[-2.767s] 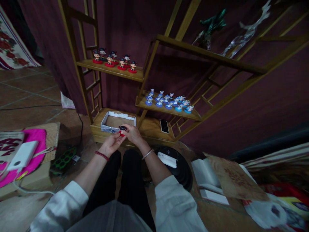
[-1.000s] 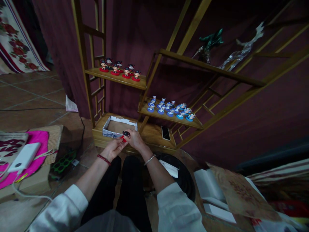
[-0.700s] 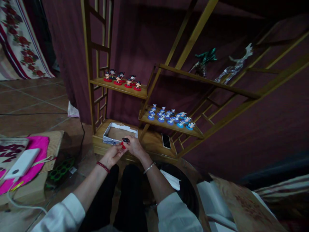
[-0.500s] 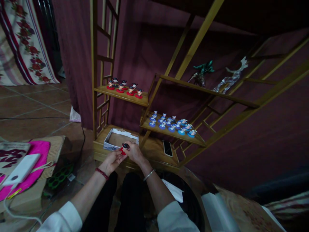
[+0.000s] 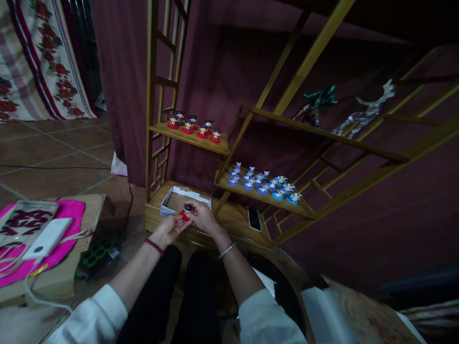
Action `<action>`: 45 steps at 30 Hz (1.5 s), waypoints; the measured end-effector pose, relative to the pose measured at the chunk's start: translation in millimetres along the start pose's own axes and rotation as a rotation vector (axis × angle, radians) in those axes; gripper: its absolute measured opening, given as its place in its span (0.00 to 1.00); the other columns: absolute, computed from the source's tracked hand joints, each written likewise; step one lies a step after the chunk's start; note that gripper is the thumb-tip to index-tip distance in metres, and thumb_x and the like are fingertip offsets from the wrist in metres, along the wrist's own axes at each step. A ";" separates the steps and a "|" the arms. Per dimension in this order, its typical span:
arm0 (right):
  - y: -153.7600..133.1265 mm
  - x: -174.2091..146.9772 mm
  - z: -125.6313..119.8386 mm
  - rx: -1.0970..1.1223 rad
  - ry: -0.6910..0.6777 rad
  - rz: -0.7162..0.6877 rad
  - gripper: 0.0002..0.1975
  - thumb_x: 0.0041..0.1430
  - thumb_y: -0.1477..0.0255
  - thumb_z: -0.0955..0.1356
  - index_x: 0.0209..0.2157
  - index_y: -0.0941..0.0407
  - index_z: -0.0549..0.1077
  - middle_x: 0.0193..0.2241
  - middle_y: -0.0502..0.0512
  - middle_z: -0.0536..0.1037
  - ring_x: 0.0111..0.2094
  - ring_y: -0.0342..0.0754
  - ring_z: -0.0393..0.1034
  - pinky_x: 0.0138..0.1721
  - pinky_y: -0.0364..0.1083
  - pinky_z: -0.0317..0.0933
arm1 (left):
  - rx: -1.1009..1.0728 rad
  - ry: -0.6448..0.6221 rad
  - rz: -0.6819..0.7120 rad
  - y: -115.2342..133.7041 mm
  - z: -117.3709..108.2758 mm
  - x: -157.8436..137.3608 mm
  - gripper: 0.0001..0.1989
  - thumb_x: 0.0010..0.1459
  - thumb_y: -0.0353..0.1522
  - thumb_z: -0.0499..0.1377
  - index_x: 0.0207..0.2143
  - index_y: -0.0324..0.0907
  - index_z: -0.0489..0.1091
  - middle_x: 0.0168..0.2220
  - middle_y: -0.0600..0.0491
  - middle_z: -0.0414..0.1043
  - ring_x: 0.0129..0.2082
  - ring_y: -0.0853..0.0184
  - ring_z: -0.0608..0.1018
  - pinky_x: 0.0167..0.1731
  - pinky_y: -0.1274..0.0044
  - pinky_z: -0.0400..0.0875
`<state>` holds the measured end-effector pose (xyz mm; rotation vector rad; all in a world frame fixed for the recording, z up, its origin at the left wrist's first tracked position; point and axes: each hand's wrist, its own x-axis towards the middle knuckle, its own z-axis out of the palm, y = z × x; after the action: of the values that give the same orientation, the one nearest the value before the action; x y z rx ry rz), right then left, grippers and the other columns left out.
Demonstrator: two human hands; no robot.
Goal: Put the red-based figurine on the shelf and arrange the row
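Observation:
Between my two hands is a small figurine (image 5: 188,209) with a black-haired head and a red base. My left hand (image 5: 169,229) grips the red base from the left, and my right hand (image 5: 202,217) has its fingers at the head and right side. Just behind them, a shallow white cardboard box (image 5: 175,192) sits on the bottom board of the wooden shelf (image 5: 229,220). Similar red-based figurines (image 5: 202,131) stand in two rows on the upper left board. Several blue and purple figurines (image 5: 263,188) fill the middle board.
A phone (image 5: 254,219) lies on the bottom board to the right. Higher up stand a green ornament (image 5: 317,102) and a clear deer figure (image 5: 369,111). At left, a white power bank (image 5: 48,238) rests on a pink cloth (image 5: 73,215) over a cardboard box (image 5: 53,284).
The view has shifted slightly, so the shelf appears further right. Both hands still hold the figurine, which has tilted a little so more of its front shows.

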<state>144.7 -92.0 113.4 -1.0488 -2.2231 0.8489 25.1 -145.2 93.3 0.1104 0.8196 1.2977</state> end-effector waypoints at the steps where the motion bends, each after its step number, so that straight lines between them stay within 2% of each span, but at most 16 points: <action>1: -0.7 0.6 -0.5 0.002 -0.007 -0.002 0.20 0.45 0.81 0.64 0.43 0.55 0.68 0.37 0.51 0.74 0.32 0.41 0.68 0.36 0.42 0.64 | 0.010 -0.007 0.005 1.1 0.2 -0.6 0.09 0.53 0.17 0.48 0.30 0.33 0.66 0.27 0.46 0.73 0.27 0.70 0.77 0.33 0.77 0.74; 9: -8.7 4.7 -3.8 -0.076 -0.010 -0.022 0.22 0.45 0.80 0.65 0.45 0.55 0.68 0.41 0.53 0.73 0.37 0.44 0.68 0.40 0.44 0.63 | 0.035 -0.054 0.032 8.9 3.6 -6.7 0.11 0.53 0.16 0.47 0.31 0.33 0.66 0.27 0.46 0.72 0.26 0.71 0.76 0.33 0.78 0.73; 20: -9.1 12.6 -3.6 -0.070 0.020 -0.024 0.18 0.46 0.79 0.65 0.42 0.53 0.70 0.36 0.50 0.74 0.33 0.43 0.68 0.36 0.42 0.63 | 0.041 -0.071 0.064 14.3 5.0 -4.1 0.10 0.51 0.16 0.49 0.32 0.31 0.67 0.30 0.43 0.73 0.28 0.69 0.77 0.34 0.77 0.74; 26: -16.9 18.6 -10.0 -0.073 0.040 0.005 0.19 0.45 0.80 0.64 0.41 0.53 0.70 0.35 0.50 0.74 0.32 0.42 0.68 0.34 0.41 0.63 | 0.029 -0.070 0.077 20.6 12.6 -4.4 0.11 0.50 0.16 0.49 0.33 0.33 0.66 0.31 0.45 0.73 0.29 0.69 0.77 0.35 0.76 0.74; 35: -23.6 26.9 -11.2 -0.075 0.036 -0.033 0.17 0.45 0.79 0.64 0.40 0.54 0.70 0.35 0.51 0.74 0.31 0.42 0.68 0.33 0.41 0.63 | 0.033 -0.080 0.090 30.5 18.1 -13.1 0.12 0.51 0.15 0.49 0.34 0.34 0.67 0.29 0.47 0.73 0.27 0.70 0.77 0.36 0.76 0.74; 39: -25.2 28.4 -13.1 -0.083 0.024 -0.039 0.17 0.46 0.78 0.64 0.41 0.54 0.70 0.34 0.51 0.74 0.29 0.41 0.68 0.32 0.41 0.63 | 0.029 -0.067 0.099 32.0 16.8 -11.8 0.13 0.51 0.16 0.50 0.36 0.35 0.66 0.29 0.47 0.73 0.27 0.69 0.77 0.37 0.74 0.74; 45: -34.0 32.8 -23.1 -0.035 -0.003 -0.012 0.22 0.45 0.78 0.65 0.45 0.53 0.69 0.33 0.50 0.74 0.29 0.42 0.67 0.32 0.41 0.63 | 0.044 -0.069 0.126 40.3 21.8 -9.0 0.10 0.51 0.16 0.50 0.32 0.34 0.65 0.30 0.45 0.74 0.29 0.68 0.78 0.36 0.74 0.74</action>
<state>126.3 -75.3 159.8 -1.0500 -2.2523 0.8091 5.2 -132.8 133.7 0.2438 0.7923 1.3869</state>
